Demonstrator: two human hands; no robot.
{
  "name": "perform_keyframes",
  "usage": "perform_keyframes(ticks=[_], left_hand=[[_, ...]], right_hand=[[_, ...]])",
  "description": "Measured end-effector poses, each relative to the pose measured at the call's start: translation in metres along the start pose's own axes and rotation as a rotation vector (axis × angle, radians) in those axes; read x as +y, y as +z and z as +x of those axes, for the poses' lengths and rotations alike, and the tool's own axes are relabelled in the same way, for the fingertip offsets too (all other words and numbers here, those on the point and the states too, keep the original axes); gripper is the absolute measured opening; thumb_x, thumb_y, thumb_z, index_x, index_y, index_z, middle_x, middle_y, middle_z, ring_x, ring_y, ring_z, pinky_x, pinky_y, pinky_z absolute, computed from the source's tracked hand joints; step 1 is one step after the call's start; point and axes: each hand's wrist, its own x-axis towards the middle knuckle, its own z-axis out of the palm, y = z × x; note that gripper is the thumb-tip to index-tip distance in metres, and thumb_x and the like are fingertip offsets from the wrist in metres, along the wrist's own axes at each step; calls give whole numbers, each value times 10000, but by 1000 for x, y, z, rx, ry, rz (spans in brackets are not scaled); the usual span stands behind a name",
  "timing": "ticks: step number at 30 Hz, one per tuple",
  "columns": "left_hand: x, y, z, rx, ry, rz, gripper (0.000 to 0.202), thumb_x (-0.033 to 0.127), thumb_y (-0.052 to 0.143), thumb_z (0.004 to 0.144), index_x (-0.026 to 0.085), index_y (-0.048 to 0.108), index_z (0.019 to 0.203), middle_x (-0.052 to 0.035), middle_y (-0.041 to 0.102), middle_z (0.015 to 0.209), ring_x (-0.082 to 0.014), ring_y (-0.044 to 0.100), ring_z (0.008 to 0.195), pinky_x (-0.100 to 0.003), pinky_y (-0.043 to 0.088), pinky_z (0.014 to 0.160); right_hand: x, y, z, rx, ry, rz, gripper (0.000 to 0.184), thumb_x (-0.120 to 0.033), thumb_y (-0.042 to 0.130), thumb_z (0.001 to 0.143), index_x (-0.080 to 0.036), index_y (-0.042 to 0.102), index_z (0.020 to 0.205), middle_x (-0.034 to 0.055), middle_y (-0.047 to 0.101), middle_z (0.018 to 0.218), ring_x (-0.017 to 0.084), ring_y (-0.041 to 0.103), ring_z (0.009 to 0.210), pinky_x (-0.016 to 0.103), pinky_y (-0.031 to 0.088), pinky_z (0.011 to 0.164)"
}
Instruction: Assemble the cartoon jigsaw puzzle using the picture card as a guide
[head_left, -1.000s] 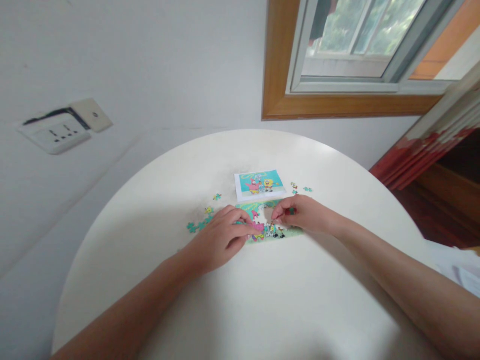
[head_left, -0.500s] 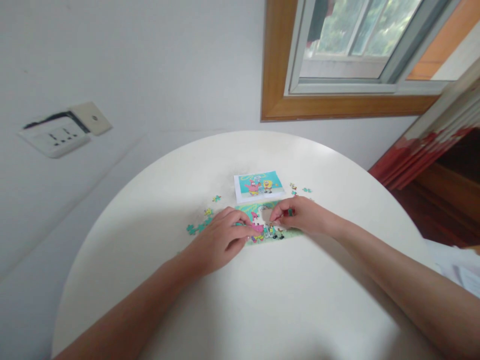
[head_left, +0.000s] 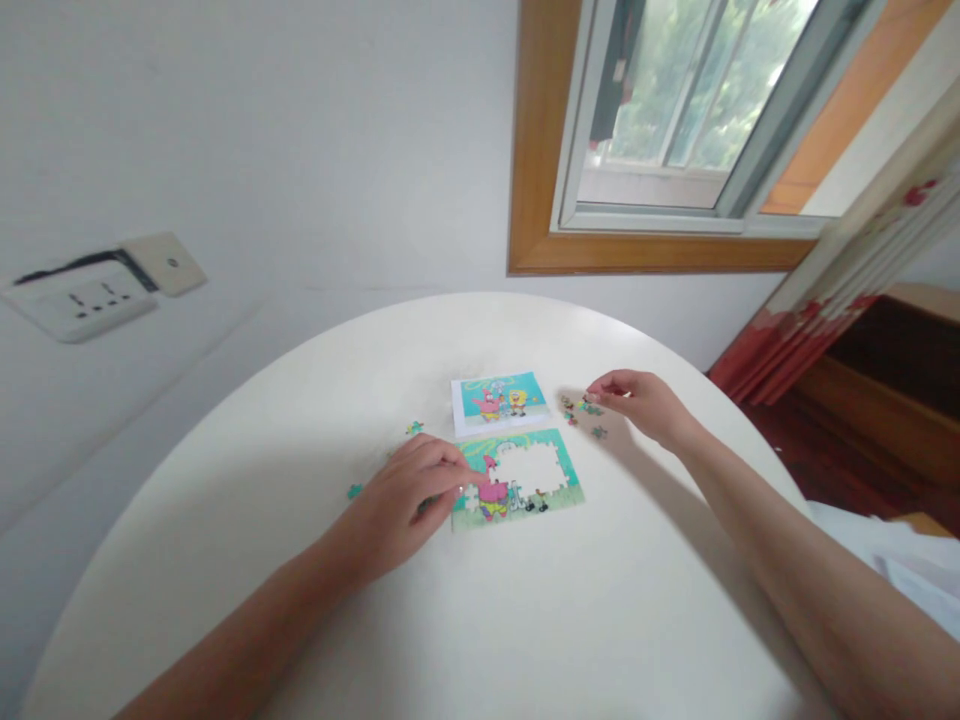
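A partly assembled cartoon jigsaw puzzle (head_left: 566, 490) lies on the round white table, with a white gap in its upper middle and right. My left hand (head_left: 409, 495) rests over its left edge, fingers stretched and fingertips touching the pink figure. Right of the puzzle, my right hand (head_left: 637, 400) pinches a small jigsaw piece (head_left: 584, 404) between thumb and fingertips, just above a few loose pieces (head_left: 598, 433). Behind the puzzle lies a reference picture card (head_left: 499, 400) with the same cartoon scene.
More loose pieces lie on the left, one yellow and teal piece (head_left: 415, 428) and a teal piece (head_left: 355, 492) beside my left hand. The white table (head_left: 525, 620) meets a wall with a socket (head_left: 90, 295). A window and a curtain (head_left: 795, 330) are at the right.
My right hand has moved from the puzzle's gap to the loose pieces on the right and now pinches one. The gap shows fully. My left hand stays on the puzzle's left side. The view has shifted slightly.
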Motion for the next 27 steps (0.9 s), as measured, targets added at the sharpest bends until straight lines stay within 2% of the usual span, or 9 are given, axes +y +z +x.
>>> perform_keyframes(ticks=[4, 7, 9, 13, 18, 23, 27], left_hand=[[-20, -9, -5, 62, -28, 41, 288, 172, 434, 887, 243, 651, 1063, -47, 612, 957, -172, 535, 920, -313, 450, 821], [-33, -20, -10, 103, -127, 97, 263, 239, 444, 895, 242, 655, 1051, -44, 616, 991, -183, 530, 974, -321, 445, 867], [-37, -28, -13, 145, -172, 120, 254, 264, 436, 904, 236, 661, 1019, -40, 621, 978, -184, 531, 962, -320, 441, 864], [-37, -39, -13, 135, -252, 150, 232, 257, 436, 915, 220, 641, 1016, -26, 624, 986, -184, 517, 977, -336, 418, 897], [-38, -35, -13, 131, -220, 132, 226, 230, 439, 912, 235, 644, 1006, -19, 622, 983, -179, 517, 961, -328, 418, 881], [-40, -31, -14, 148, -203, 115, 217, 219, 460, 897, 229, 660, 982, -25, 624, 966, -185, 516, 952, -331, 419, 874], [-39, -30, -13, 168, -211, 119, 228, 214, 447, 903, 224, 663, 975, -20, 625, 963, -180, 516, 958, -323, 420, 882]], right_hand=[[10, 1, 2, -41, 8, -89, 254, -388, 553, 758, -181, 693, 803, 25, 664, 705, 149, 534, 642, 271, 375, 610], [14, 1, 2, -72, 19, -95, 252, -371, 551, 753, -184, 704, 823, 27, 684, 735, 156, 556, 666, 269, 390, 619], [15, 2, 2, -83, 32, -97, 251, -365, 558, 748, -185, 713, 828, 31, 691, 743, 161, 567, 674, 268, 398, 622], [13, 9, 1, -95, 37, -154, 244, -336, 556, 750, -184, 727, 835, 30, 692, 731, 162, 570, 665, 262, 391, 607], [11, 14, -1, -66, -5, -256, 215, -304, 556, 763, -204, 732, 837, 30, 704, 765, 160, 569, 679, 260, 389, 623], [16, 15, 3, -18, -121, -398, 175, -256, 571, 770, -210, 729, 830, 37, 708, 817, 168, 571, 719, 274, 396, 682], [19, 23, 8, 36, -200, -451, 245, -230, 510, 839, -194, 717, 966, 68, 695, 915, 187, 568, 839, 296, 388, 804]])
